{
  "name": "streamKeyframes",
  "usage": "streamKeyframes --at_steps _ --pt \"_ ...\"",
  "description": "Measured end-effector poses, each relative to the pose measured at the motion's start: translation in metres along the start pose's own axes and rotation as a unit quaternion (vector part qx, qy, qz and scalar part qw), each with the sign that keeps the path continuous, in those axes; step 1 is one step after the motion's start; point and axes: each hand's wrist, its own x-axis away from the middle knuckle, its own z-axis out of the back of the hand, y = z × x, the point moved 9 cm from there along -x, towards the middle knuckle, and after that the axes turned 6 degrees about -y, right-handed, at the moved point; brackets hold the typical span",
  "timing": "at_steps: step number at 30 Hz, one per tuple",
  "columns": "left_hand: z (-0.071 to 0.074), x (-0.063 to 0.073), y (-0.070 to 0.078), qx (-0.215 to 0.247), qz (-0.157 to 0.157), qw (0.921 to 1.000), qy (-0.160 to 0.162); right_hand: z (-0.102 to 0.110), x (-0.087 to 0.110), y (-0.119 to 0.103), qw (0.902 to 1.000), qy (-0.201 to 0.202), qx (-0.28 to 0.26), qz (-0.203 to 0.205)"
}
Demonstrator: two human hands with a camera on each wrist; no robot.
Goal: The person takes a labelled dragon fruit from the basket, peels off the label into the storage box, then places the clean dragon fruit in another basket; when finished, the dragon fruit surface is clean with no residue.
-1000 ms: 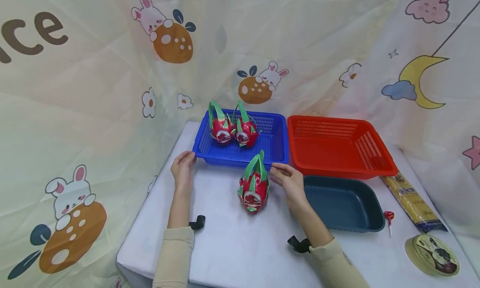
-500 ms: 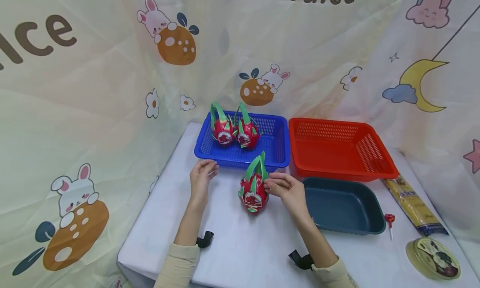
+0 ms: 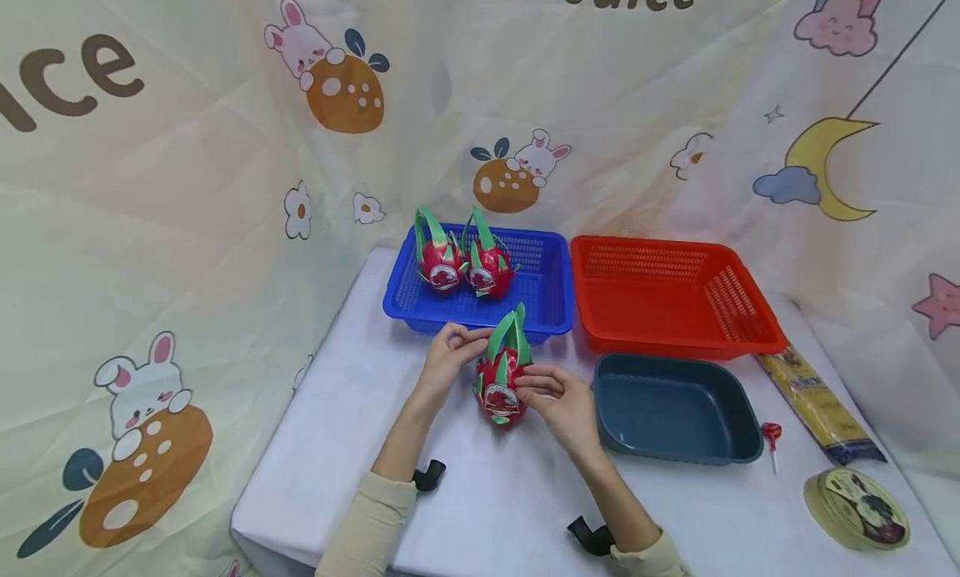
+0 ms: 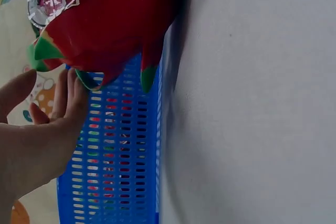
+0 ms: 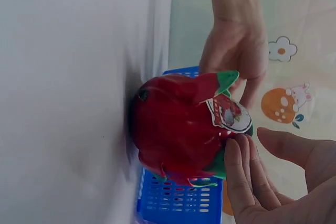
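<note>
A red dragon fruit (image 3: 501,389) with green leaves and a round label stands on the white table, just in front of the blue basket. From its left, my left hand (image 3: 447,362) reaches to the leaves near its top, thumb and fingers apart. My right hand (image 3: 558,402) is at its right side; in the right wrist view its fairly straight fingers (image 5: 242,174) rest against the fruit by the label, with the thumb held away. Two similar dragon fruits, a left one (image 3: 442,264) and a right one (image 3: 489,268), stand in the blue basket (image 3: 543,289).
A red basket (image 3: 660,302) stands right of the blue one. Before it lies a dark teal tray (image 3: 675,410). Farther right are a lollipop (image 3: 772,434), a yellow packet (image 3: 821,402) and a round tin-like container (image 3: 858,509). Printed cloth (image 3: 630,102) hangs behind the table.
Both hands have left the blue basket's rim and come in to the front dragon fruit, the left moving right and the right moving slightly left and down. The fruit stays in place.
</note>
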Motion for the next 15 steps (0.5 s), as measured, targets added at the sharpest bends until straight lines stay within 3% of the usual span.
streamKeyframes --at_steps 8,15 --pt "-0.0027 -0.0082 0.0000 0.001 -0.008 0.9997 -0.022 -0.0037 0.0028 -0.0029 0.9994 0.002 0.034 0.007" --pt "-0.0037 -0.0093 -0.0005 0.020 -0.007 0.9997 -0.016 -0.0032 0.0014 -0.0005 0.9996 -0.008 0.027 -0.007"
